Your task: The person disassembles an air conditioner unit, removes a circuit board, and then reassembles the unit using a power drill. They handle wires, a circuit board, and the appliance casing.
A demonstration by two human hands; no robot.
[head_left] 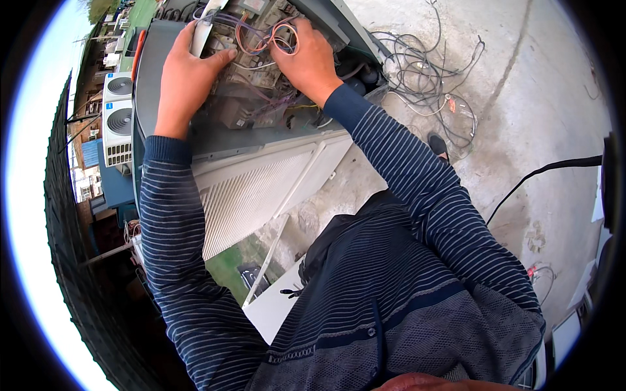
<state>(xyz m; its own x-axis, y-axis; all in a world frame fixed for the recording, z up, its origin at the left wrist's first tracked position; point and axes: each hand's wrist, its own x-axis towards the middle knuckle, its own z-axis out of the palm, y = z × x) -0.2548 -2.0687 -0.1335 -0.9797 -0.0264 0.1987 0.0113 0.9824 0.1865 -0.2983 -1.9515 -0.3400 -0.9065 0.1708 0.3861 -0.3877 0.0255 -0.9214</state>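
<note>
My left hand (190, 78) has its fingers closed on a thin white strip (201, 36) at the upper left of an opened grey metal housing (152, 62), thumb reaching over the inside. My right hand (305, 60) is closed at a looped bundle of pink and purple wires (251, 39), gripping them at the right side. Beneath both hands lie dusty boards and components (241, 111) with more purple, yellow and white wiring. What my right fingertips press on below the wires is hidden.
A white louvred panel (254, 195) is below the housing. Tangled black cables (437, 78) and a dark shoe (437, 146) are on the concrete floor at right. Stacked white outdoor fan units (118, 120) stand at left, near a roof edge. A black hose (548, 169) crosses at far right.
</note>
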